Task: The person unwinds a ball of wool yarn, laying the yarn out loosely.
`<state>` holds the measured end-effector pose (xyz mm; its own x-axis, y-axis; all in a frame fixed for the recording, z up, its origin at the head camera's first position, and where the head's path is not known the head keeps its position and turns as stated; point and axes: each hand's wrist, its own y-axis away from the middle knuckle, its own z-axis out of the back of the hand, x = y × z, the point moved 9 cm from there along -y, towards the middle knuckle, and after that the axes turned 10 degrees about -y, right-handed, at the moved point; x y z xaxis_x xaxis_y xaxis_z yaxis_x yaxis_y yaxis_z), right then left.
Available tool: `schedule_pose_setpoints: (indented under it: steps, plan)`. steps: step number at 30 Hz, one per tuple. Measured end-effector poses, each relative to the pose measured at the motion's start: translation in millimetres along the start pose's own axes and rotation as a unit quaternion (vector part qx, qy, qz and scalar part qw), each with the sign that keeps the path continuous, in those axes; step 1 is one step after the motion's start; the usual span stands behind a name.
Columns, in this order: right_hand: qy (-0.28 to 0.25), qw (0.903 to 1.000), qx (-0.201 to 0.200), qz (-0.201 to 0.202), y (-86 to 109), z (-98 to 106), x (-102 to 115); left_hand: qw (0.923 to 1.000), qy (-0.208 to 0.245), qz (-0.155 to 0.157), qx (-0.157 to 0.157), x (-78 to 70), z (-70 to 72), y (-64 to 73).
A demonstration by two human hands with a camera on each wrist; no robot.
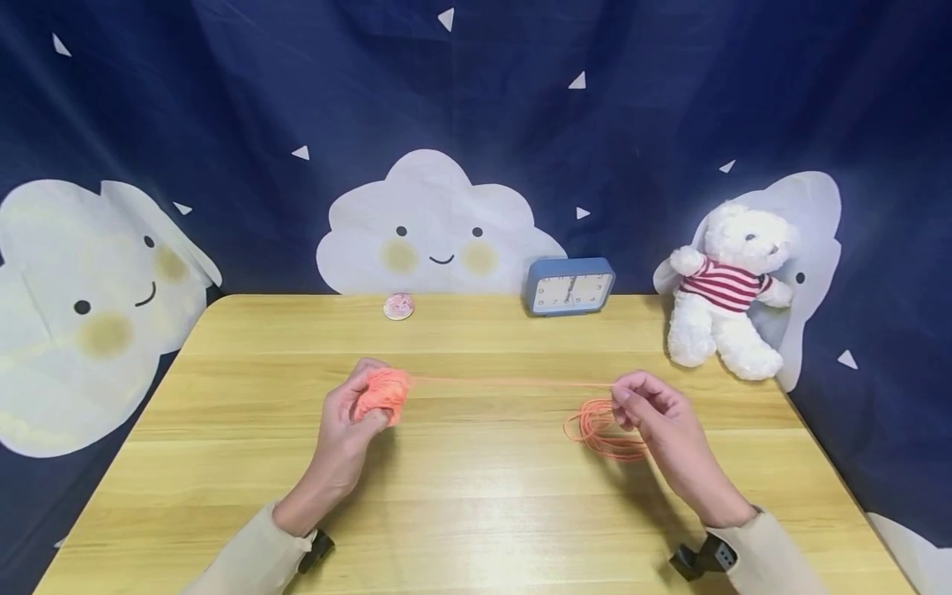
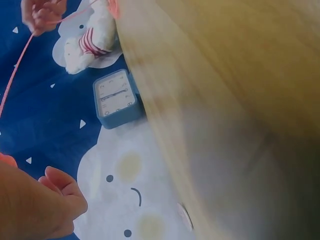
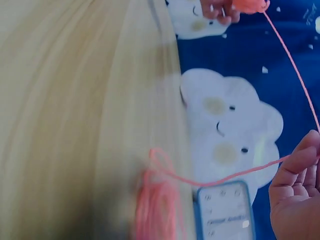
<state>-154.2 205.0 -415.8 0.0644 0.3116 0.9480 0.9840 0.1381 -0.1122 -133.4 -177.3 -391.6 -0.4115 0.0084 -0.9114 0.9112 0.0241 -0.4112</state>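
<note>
A wound bundle of coral-orange yarn (image 1: 384, 394) is held in my left hand (image 1: 348, 426), thumb at its lower side and fingers behind it. From the bundle a single strand (image 1: 506, 382) runs taut and nearly level to my right hand (image 1: 658, 417), whose thumb and forefinger pinch it. Below and beside the right hand, a loose coil of the same yarn (image 1: 606, 434) lies on the table. In the right wrist view, the strand passes from the right hand down to this coil (image 3: 157, 207). The left wrist view shows little of the bundle.
Along the back edge of the wooden table (image 1: 476, 512) stand a blue clock (image 1: 570, 286) and a small pink round object (image 1: 398, 307). A white teddy bear (image 1: 732, 289) in a striped shirt sits at the back right. A dark blue cloud-print curtain (image 1: 506, 107) hangs behind.
</note>
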Motion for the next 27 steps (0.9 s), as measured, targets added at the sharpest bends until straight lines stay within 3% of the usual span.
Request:
schedule_pose_setpoints:
  steps: [7,13,21,27]
  plan:
    - [-0.054,0.9976,-0.042,0.007,5.4,41,-2,0.9994,0.027,-0.023,-0.005,-6.5,3.5,-1.2]
    - [-0.077,0.9952,-0.058,0.018,8.0,70,-2,0.9995,0.018,-0.018,-0.020,-7.5,11.2,-3.5]
    - [-0.007,0.9931,-0.102,-0.057,11.3,105,-12,0.9987,0.039,-0.019,-0.025,-11.2,12.8,-3.9]
    - [0.098,0.9805,-0.119,-0.122,10.0,130,-19,0.9977,0.049,-0.022,-0.041,-12.7,16.1,-2.8]
